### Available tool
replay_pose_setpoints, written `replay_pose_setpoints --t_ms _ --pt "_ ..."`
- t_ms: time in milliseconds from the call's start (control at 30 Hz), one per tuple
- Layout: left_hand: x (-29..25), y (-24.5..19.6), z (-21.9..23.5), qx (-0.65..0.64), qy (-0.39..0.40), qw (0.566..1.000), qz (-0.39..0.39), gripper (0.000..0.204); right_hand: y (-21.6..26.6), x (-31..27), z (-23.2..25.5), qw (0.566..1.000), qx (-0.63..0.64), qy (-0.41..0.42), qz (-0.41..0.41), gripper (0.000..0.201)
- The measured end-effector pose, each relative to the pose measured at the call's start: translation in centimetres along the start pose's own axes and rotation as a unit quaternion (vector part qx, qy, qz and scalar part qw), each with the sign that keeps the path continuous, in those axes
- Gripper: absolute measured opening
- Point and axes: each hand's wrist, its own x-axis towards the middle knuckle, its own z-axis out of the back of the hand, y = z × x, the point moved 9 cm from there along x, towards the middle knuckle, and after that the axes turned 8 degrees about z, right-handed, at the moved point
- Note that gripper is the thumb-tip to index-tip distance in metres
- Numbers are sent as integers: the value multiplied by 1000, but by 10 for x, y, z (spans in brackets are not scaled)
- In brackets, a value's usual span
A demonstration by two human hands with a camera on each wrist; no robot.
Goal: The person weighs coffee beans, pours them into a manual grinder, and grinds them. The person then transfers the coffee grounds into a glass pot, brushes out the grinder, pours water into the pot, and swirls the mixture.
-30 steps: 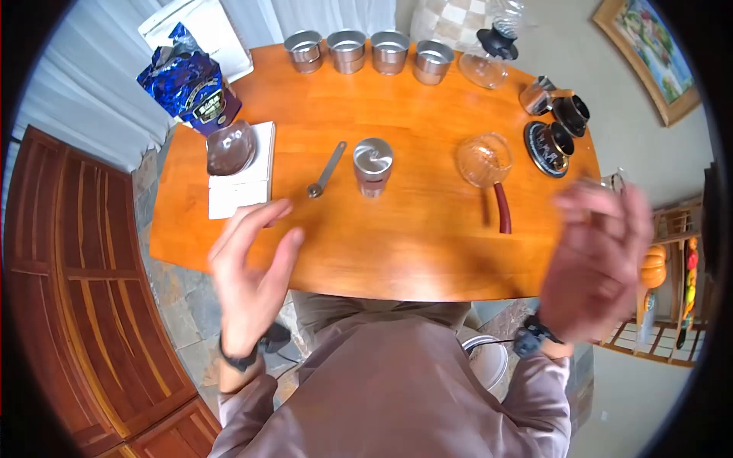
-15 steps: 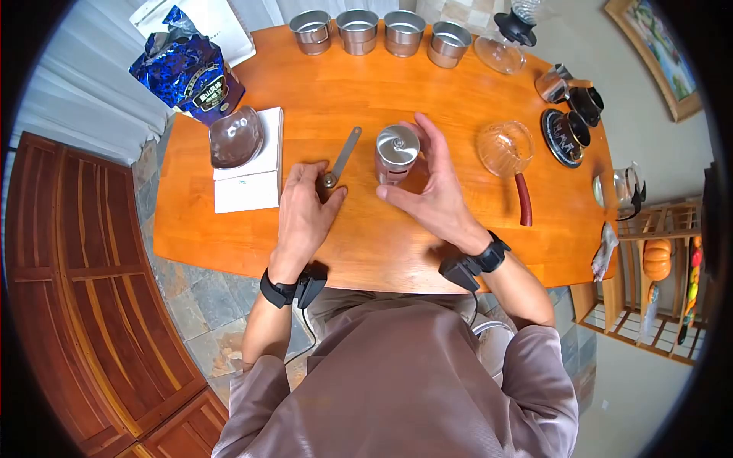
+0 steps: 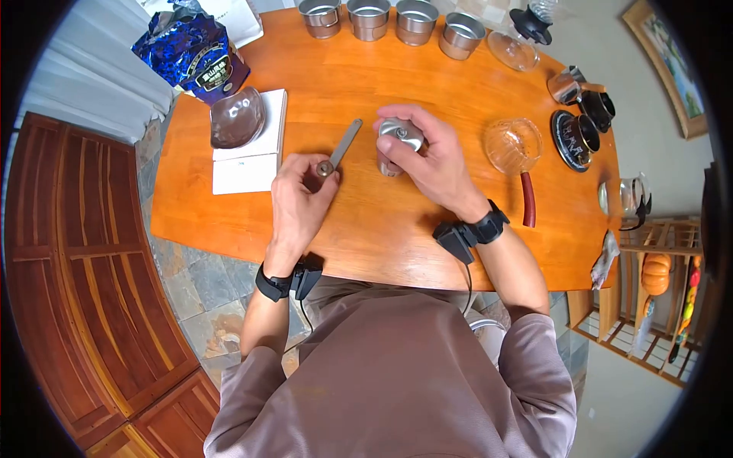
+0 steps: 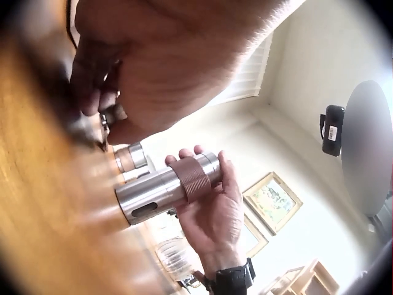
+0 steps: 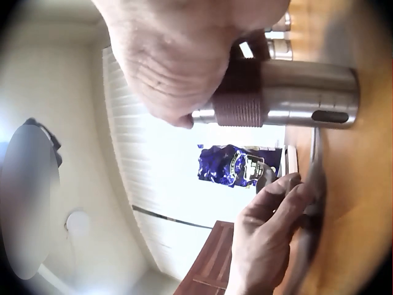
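Note:
In the head view my right hand (image 3: 441,164) grips the upper part of a manual coffee grinder (image 3: 402,131). The grinder (image 4: 156,192) is a steel cylinder with a brown ribbed band and a small oval window, upright on the table in the left wrist view. To its left, the thumb and fingers of my left hand (image 3: 296,197) pinch the knob end of a flat metal crank handle (image 3: 349,140). The handle's far end points toward the back of the table. In the right wrist view, the right hand covers the grinder's top.
A brown bowl (image 3: 237,122) sits on a white scale (image 3: 246,175) at the left, before a blue bag (image 3: 195,61). Several steel cups (image 3: 416,23) line the back. A glass pot with a red handle (image 3: 528,200) and a black cup (image 3: 586,136) stand right.
Both hands have come in over the table from the sides. The right hand has closed around the grinder's top, and the left has taken hold of the crank handle's knob end.

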Motion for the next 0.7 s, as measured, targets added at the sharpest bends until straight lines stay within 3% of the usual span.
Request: replay_pose_setpoints --t_ms 33,67,100,167,200,333,400,500,567,633,700 --pt "0 7 -1 -88 -10 996 10 24 -3 2 -1 1000 0 5 0 43" --pt "1 12 1 -176 -23 984 18 24 3 5 0 998 -32 -11 58 38" --pt "0 16 3 -176 -29 984 20 24 11 5 0 991 -62 -29 116 34" --pt "2 16 9 -316 -22 947 50 27 4 4 -2 995 -40 -22 85 36" --pt "1 6 16 -345 -36 938 14 30 -1 4 -2 998 -21 -16 53 37" --pt "-4 -46 52 -332 -87 938 -45 33 42 10 13 980 -107 -10 165 38" --pt "-7 -75 68 -335 -106 933 -78 35 79 10 40 958 -89 -119 244 39" --pt "-22 -117 94 -322 -142 930 -108 37 123 6 39 934 -197 -86 286 42" --pt "-23 -137 92 -343 -86 930 -100 37 154 -1 25 902 -235 -39 360 44" --pt "-21 -159 70 -489 30 865 -111 39 170 -6 15 883 -271 -15 382 42" --pt "-13 -162 46 -542 90 831 -82 36 157 -9 10 905 -262 26 333 36"
